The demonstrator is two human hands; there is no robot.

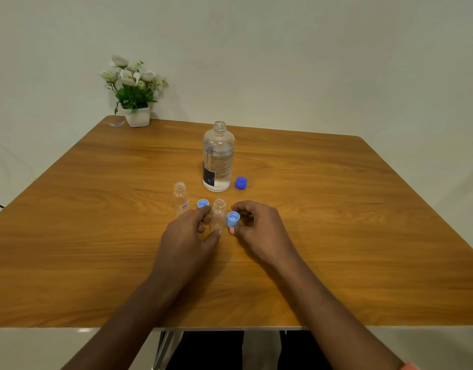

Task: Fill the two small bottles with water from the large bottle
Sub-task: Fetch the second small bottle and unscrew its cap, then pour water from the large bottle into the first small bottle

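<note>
Wrapped round the near small bottle (218,215) with the left fingers (203,211), thumb pressed low on its front, holding it upright on the counter (336,236) with its mouth uncovered. Pinched in the right fingers (243,208), between thumb and fingertips, a pale blue cap (233,218), hollow side turned up toward the camera, just right of that bottle's shoulder; touching it or not, impossible to tell. Just behind the left fingers, a second pale blue cap (202,203) lying hollow side up on the wood, between the held bottle and the far small bottle (180,198). That one upright too, uncapped, with a small red and white label low on its side, a little to the left and further back. Any water in either small bottle: impossible to tell through the clear plastic. Further back, near the middle of the counter, the large bottle (218,158), upright and uncapped, with a printed label round its body and clear liquid inside, level hard to read. Just to its right, a dark blue cap (241,182) on the wood, apart from the bottle's base. At the far left corner, a white pot (138,117) of white flowers. Behind everything, a plain pale wall (310,62). Both forearms bare, reaching in from the near edge; a strip of orange (408,366) at the right wrist, at the bottom of the view.
</note>
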